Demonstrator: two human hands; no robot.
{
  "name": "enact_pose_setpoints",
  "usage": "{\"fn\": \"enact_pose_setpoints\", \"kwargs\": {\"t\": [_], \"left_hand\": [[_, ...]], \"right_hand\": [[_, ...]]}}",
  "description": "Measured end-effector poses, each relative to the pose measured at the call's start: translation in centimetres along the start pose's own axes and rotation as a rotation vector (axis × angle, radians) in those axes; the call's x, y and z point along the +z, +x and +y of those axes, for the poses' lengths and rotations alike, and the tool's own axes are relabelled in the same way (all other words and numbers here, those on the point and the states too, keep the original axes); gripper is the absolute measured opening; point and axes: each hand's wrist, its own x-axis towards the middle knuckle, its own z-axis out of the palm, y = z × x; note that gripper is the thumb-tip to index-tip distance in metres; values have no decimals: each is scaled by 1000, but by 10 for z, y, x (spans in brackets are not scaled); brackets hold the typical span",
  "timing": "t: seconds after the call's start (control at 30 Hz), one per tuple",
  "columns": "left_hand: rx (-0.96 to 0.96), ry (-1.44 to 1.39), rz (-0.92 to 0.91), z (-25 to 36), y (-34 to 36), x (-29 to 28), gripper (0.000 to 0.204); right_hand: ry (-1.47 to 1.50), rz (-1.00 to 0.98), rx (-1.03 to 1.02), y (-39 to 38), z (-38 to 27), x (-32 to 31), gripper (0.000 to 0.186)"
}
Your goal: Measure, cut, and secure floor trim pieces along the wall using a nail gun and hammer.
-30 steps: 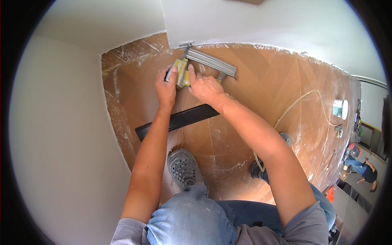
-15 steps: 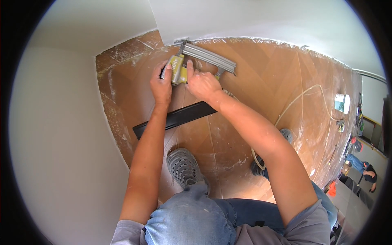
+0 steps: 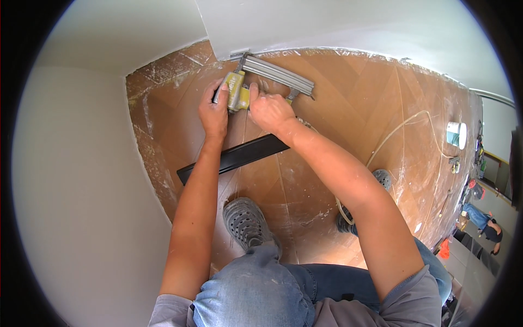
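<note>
A yellow nail gun (image 3: 236,90) with a long grey metal magazine (image 3: 279,75) is held low near the foot of the far wall, its nose close to a small grey strip (image 3: 238,55) at the wall. My left hand (image 3: 214,108) wraps around the gun's yellow head from the left. Around the handle, my right hand (image 3: 269,111) is closed, with the index finger up by the trigger area; the exact trigger contact is hidden. A black skirting board piece (image 3: 245,154) lies on the floor beneath my forearms.
Pale walls meet the dusty wooden floor (image 3: 348,109) at left and far side. A cream air hose (image 3: 393,131) runs across the floor at right. Beyond it stand a white bucket (image 3: 456,135) and scattered tools. Another person (image 3: 487,224) is at the far right. My grey clogs rest nearby.
My right index finger has bent slightly toward the gun. Both hands keep their hold, and the gun stays almost in place. The view has shifted a little.
</note>
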Motion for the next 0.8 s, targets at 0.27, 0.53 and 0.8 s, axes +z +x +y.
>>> {"fn": "enact_pose_setpoints", "kwargs": {"t": [0.27, 0.53, 0.8], "left_hand": [[-12, 13, -5, -1, 0, 0, 26], [-5, 20, 1, 0, -1, -1, 26], [19, 22, -7, -1, 0, -2, 25]], "right_hand": [[-7, 27, -12, 0, 0, -1, 66], [-1, -9, -21, 0, 0, 0, 66], [-6, 5, -27, -1, 2, -1, 70]]}}
